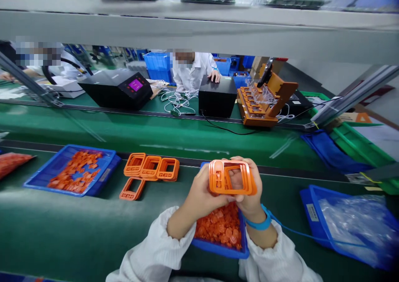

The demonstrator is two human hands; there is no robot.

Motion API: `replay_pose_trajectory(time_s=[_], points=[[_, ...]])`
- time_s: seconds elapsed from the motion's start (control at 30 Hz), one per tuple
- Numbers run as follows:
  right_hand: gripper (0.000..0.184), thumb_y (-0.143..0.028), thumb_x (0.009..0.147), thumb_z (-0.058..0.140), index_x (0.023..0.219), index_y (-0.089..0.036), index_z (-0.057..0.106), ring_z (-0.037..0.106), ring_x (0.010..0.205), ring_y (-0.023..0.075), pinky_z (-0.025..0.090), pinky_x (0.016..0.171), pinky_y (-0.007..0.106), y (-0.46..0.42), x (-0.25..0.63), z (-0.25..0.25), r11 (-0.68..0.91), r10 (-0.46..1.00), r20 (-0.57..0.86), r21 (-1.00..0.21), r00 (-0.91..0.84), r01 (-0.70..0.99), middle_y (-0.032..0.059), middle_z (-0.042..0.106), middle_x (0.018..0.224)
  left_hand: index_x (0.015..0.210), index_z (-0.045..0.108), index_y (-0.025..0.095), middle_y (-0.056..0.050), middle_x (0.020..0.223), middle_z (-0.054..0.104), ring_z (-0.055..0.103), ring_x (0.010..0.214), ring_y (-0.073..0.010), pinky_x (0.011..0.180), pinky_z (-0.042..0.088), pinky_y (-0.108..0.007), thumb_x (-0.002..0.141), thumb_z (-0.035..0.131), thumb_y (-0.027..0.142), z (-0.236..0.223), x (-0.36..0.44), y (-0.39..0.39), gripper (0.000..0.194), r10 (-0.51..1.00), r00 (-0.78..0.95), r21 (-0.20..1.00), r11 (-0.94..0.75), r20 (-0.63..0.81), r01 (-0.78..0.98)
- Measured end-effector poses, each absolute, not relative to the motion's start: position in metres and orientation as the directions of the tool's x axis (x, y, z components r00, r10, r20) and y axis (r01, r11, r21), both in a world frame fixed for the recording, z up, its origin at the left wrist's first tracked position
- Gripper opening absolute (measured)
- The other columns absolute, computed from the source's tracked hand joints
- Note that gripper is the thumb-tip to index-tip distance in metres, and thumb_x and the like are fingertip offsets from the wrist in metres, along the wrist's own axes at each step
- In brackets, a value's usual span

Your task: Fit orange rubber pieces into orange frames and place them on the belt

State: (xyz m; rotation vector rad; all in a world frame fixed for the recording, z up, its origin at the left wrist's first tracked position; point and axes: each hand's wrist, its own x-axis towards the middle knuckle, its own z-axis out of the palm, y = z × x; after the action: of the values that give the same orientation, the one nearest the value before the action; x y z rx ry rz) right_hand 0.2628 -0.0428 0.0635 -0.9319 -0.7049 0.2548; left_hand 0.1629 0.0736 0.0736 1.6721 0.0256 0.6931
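Between my two hands is a stack of orange plastic frames point(215, 186), held up above a blue bin point(220, 248) of small orange plastic parts point(222, 228). My left hand point(199, 190) grips the stack's left side, fingers closed around it. On the other side my right hand point(254, 186) wraps the right edge and back; a blue wrist strap point(260, 223) with a cord circles that wrist. More stacks of the same orange frames point(151, 168) lie on the green table to the left, with another orange frame point(123, 194) in front of them.
At the left stands a blue tray point(106, 180) of small orange pieces. A blue bin point(314, 223) with clear plastic bags is at the right. Beyond are black boxes point(218, 97), an orange fixture point(260, 117), white cables point(179, 103) and co-workers in white coats. A grey shelf beam point(187, 32) crosses above.
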Motion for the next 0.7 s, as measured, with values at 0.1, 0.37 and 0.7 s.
replay_pose_trajectory(time_s=[0.1,0.37,0.7], points=[[0.088,-0.071,0.062,0.099,0.13,-0.033,0.061,0.069,0.121,0.0322,0.061,0.105,0.049,-0.041,0.26,0.068,0.572,0.472,0.437,-0.813,0.765,0.111,0.0104,0.064,0.134,0.137,0.068,0.024,-0.013,0.133,0.064,0.064,0.123,-0.0319,0.107,0.053,-0.044,0.071,0.098,0.03,0.077,0.161,0.078,0.073,0.378,0.769,0.843,-0.383,0.516,-0.377],[0.089,-0.077,0.066,0.094,0.135,-0.034,0.06,0.065,0.129,0.0395,0.056,0.108,0.063,-0.048,0.286,0.08,0.603,0.308,0.369,-0.788,0.877,0.12,0.0136,0.062,0.141,0.127,0.06,0.02,-0.011,0.121,0.066,0.068,0.109,-0.0269,0.097,0.056,-0.038,0.073,0.091,0.026,0.069,0.155,0.103,0.063,0.421,0.803,0.894,-0.341,0.422,-0.291],[0.08,-0.048,0.067,0.105,0.132,-0.024,0.066,0.073,0.118,0.0316,0.064,0.099,0.043,-0.057,0.302,0.079,0.36,0.785,0.357,-0.928,0.506,0.096,0.0139,0.071,0.132,0.133,0.056,0.024,-0.018,0.158,0.044,0.066,0.128,-0.0312,0.097,0.063,-0.04,0.079,0.088,0.02,0.089,0.14,0.117,0.063,0.301,0.896,0.941,-0.187,0.328,-0.282]])
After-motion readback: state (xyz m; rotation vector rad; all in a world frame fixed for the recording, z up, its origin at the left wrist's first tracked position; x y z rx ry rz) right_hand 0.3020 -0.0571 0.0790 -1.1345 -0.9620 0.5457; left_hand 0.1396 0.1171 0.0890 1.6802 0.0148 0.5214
